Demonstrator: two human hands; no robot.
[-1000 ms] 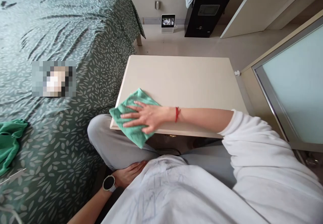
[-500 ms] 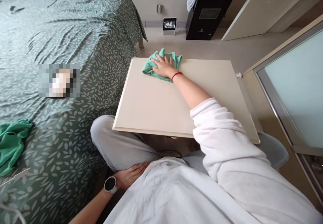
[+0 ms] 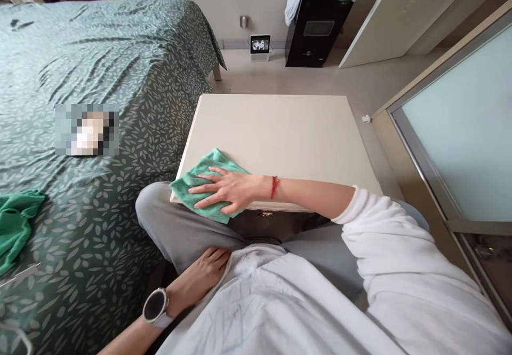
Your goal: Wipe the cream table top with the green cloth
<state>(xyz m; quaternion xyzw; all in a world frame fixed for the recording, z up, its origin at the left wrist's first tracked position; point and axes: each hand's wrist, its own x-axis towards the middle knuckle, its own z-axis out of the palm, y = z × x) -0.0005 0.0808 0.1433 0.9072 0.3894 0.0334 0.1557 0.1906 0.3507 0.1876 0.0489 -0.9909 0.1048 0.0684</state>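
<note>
My right hand (image 3: 224, 188) lies open and flat, fingers spread, pressing on a green cloth (image 3: 215, 160). The cloth covers the near left corner of a cream tabletop (image 3: 280, 136) and hangs a little over its front edge. A red string circles the right wrist. Down on my lap, my left hand (image 3: 206, 269) rests open on the thigh with its fingers lying flat beside the white shirt. A round-faced watch (image 3: 156, 305) is on the left wrist. A small brass-coloured fitting (image 3: 264, 213) shows under the tabletop's front edge.
On the left stands a bed with a green leaf-patterned sheet (image 3: 140, 131), bearing a darker green cloth (image 3: 18, 227) and a blurred-out object (image 3: 90, 131). Against the wall are a small screen (image 3: 260, 46) and a black cabinet (image 3: 316, 34) topped with clothes. A frosted-glass panel (image 3: 464, 109) borders the right.
My right hand has moved the green cloth from the tabletop's far left edge to its near left corner. The left hand stays on my lap, and the view has shifted slightly.
</note>
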